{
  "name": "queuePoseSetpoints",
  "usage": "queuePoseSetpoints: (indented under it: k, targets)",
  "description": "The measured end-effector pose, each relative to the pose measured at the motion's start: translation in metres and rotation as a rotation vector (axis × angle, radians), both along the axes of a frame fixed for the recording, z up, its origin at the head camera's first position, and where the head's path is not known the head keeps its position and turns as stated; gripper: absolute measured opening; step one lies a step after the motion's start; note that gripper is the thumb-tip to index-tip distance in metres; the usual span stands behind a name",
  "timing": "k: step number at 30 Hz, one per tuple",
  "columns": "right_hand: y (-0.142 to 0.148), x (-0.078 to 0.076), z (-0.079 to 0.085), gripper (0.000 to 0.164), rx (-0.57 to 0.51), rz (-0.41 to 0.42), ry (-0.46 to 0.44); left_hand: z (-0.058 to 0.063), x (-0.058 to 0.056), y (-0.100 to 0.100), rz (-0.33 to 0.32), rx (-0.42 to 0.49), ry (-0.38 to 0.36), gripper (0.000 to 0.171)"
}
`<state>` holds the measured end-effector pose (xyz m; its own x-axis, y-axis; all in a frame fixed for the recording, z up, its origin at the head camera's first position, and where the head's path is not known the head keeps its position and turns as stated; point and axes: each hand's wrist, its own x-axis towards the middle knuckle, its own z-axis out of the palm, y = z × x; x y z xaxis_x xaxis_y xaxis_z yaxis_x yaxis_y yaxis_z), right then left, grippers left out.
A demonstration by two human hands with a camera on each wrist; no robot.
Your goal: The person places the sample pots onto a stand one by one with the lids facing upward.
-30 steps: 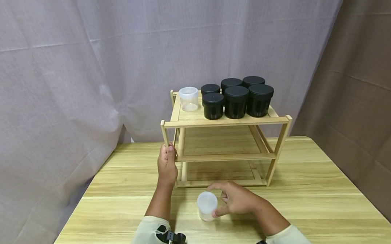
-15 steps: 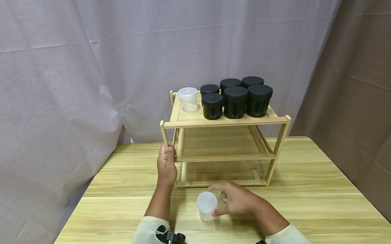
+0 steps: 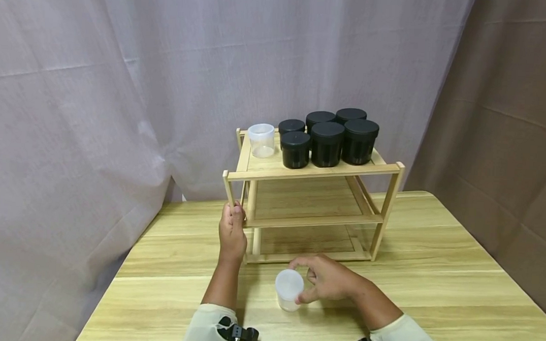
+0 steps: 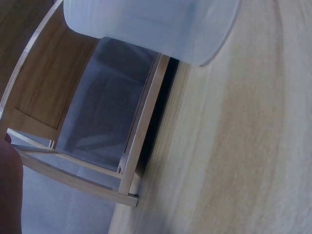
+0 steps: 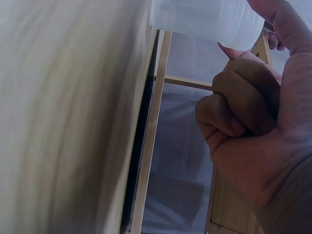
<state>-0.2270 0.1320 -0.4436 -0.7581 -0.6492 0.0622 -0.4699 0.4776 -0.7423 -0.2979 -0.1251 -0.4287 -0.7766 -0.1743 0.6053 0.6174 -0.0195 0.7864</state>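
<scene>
My left hand grips the front left post of a wooden three-tier shelf rack. A small translucent plastic jar with a whitish lid stands upright on the table in front of the rack. My right hand pinches this jar near its top between thumb and index finger, from the right; its other fingers are curled in, as the right wrist view shows. In the left wrist view the translucent jar fills the top, and only a bit of the left hand shows at the edge.
Several black lidded jars stand on the rack's top tier, with another translucent jar at their left. The two lower tiers hold nothing visible. Behind the wooden table hangs a grey curtain; a brown one hangs on the right.
Only a slight shift of the head view shows. Both hands, the rack and the jars keep their places.
</scene>
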Motion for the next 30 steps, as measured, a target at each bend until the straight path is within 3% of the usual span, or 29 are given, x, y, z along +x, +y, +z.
queuePoseSetpoints:
  k: [15, 30]
  targets:
    - [-0.0029, 0.0021, -0.0051, 0.061, 0.005, -0.013, 0.013, -0.0041, -0.0021, -0.0006, 0.002, -0.002, -0.018, 0.027]
    - [-0.0070, 0.0052, 0.0040, 0.058, 0.004, -0.055, 0.044, 0.0000, -0.0021, 0.0000, -0.005, 0.012, -0.010, 0.021]
